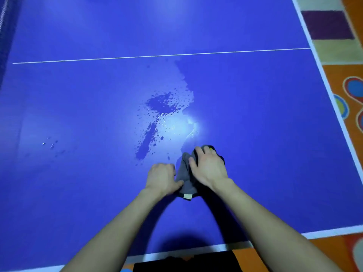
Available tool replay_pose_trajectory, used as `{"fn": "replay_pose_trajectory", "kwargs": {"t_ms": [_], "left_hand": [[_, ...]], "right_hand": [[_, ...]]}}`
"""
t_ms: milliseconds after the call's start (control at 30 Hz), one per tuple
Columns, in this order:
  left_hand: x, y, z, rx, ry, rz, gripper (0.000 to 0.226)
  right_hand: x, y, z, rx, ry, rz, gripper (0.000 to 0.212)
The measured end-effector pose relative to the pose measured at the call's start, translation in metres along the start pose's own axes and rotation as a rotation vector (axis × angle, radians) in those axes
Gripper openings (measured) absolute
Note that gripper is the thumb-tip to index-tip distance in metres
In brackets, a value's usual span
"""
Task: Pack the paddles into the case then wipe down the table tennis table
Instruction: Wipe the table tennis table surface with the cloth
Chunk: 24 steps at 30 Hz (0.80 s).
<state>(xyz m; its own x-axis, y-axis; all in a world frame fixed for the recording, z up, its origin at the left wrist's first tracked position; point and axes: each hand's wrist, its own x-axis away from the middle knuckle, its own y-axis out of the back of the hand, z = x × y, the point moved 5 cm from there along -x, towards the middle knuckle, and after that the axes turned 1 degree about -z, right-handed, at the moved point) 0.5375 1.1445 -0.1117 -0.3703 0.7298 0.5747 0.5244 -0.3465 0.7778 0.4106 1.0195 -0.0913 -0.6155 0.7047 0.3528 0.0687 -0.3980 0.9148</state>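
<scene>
Grey cloth [185,178] lies bunched on the blue table tennis table [265,134], lower centre of frame, btwn 2 bare hands; both forearms come in from the bottom edge.

Right hand [208,168] sits on top of the cloth's upper-right part, fingers curled down over the bunch & gripping it; a dark fold w/ a bit of yellow pokes out just past the fingertips [198,149].

Left hand [161,178] is on the cloth's left side, fingers curled under, thumb lying against the cloth's left edge; looks like a pinch on that edge, though the fingertips are hidden.

Most of the visible cloth runs down the gap btwn the 2 hands; its small pale label [187,196] sticks out at the bottom, below both grips.

Wet patch [160,107] w/ dark streaks & spatter spreads just above & left of the hands, centre of frame; bright lamp glare on it; a few separate droplets [49,143] sit well apart at mid left.

Thin white centre line [137,57] crosses the upper part; net [3,18] at upper-left edge; patterned orange rug [345,79] along the right side.
</scene>
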Motion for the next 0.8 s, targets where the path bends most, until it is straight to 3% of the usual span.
{"fn": "replay_pose_trajectory", "kwargs": {"t_ms": [100, 167, 333, 400, 467, 600, 700, 800], "left_hand": [[0.003, -0.011, -0.013, 0.108, 0.035, -0.003, 0.028], [0.004, -0.014, -0.016, 0.21, 0.038, -0.009, 0.016], [0.006, 0.008, -0.006, 0.514, -0.053, -0.014, 0.016], [0.002, 0.036, 0.004, 0.591, -0.091, -0.069, 0.024], [-0.007, 0.076, 0.011, 0.638, -0.139, -0.139, 0.03], [-0.043, 0.183, 0.011, 0.539, -0.241, -0.333, 0.047], [-0.066, 0.264, 0.004, 0.354, -0.292, -0.544, 0.039], [-0.084, 0.31, -0.003, 0.27, -0.325, -0.624, 0.033]], "right_hand": [[-0.027, 0.014, 0.003, 0.006, 0.12, 0.049, 0.06], [-0.035, 0.011, 0.009, -0.006, 0.155, 0.183, 0.054], [-0.045, 0.04, 0.011, 0.038, 0.104, 0.25, 0.035], [-0.051, 0.063, 0.008, -0.011, 0.1, 0.26, 0.014], [-0.067, 0.096, 0.002, -0.137, 0.046, 0.198, 0.006], [-0.115, 0.172, 0.009, -0.304, 0.041, -0.001, 0.011], [-0.155, 0.224, 0.023, -0.395, 0.084, -0.17, 0.01], [-0.186, 0.252, 0.033, -0.456, 0.123, -0.296, 0.021]]}}
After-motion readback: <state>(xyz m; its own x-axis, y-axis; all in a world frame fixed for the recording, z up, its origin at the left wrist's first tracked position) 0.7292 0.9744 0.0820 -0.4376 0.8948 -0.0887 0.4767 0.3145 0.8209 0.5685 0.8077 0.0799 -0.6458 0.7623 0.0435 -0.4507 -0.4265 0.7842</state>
